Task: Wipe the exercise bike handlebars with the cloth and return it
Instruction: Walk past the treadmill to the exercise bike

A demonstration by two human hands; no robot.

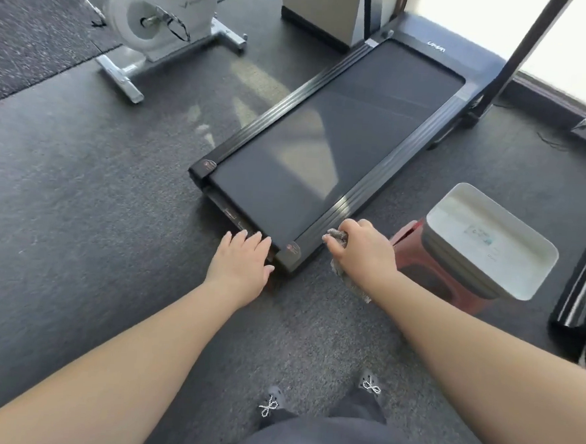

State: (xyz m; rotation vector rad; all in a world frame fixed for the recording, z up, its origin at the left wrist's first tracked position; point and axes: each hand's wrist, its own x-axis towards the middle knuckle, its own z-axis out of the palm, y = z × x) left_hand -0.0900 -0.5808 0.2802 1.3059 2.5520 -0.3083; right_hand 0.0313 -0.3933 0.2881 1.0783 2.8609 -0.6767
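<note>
Right hand (pixel 363 252) gripping cloth (pixel 338 236)

My right hand (pixel 362 251) covers most of the cloth (pixel 351 283); only bits peek out by my fingers (pixel 331 244) and under my wrist. The bike (pixel 149 17) is cut off at the top edge, handlebars unseen. The bin's (pixel 489 240) label is too blurred to read.

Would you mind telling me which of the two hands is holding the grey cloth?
The right hand grips the crumpled grey cloth beside the black treadmill. The left hand holds nothing, its fingers straight and spread at the treadmill's rear end.
</note>
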